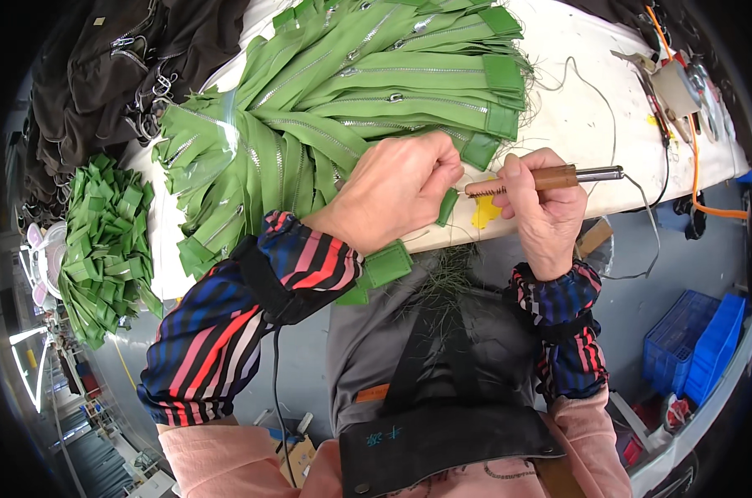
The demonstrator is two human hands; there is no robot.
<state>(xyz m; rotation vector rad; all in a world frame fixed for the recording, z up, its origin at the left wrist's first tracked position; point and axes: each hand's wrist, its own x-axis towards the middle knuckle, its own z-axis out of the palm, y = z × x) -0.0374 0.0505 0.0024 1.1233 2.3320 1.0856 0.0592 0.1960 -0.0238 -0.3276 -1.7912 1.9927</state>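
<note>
My left hand [401, 187] is closed in a pinch at the table's near edge, on the end of a green zipper. A dark green tab [446, 207] of it shows just below my fingertips. My right hand [546, 203] grips a corded pen-like tool [550, 178] with a wooden handle, a metal sleeve and a dark coil at its left end. That coiled end points at the tab, close to my left fingers; whether it touches cannot be seen. A big bundle of green zippers [334, 100] with silver teeth spreads beyond my hands. Green tabbed ends [388, 264] hang under my left wrist.
Clear plastic film [226, 124] wraps the bundle's left part. Another green zipper heap [106, 249] sits at the left, below black garments [102, 83]. Loose threads [446, 282] cling to my dark apron. Orange cable [693, 158] and tools lie at the right; a blue crate [683, 340] stands lower.
</note>
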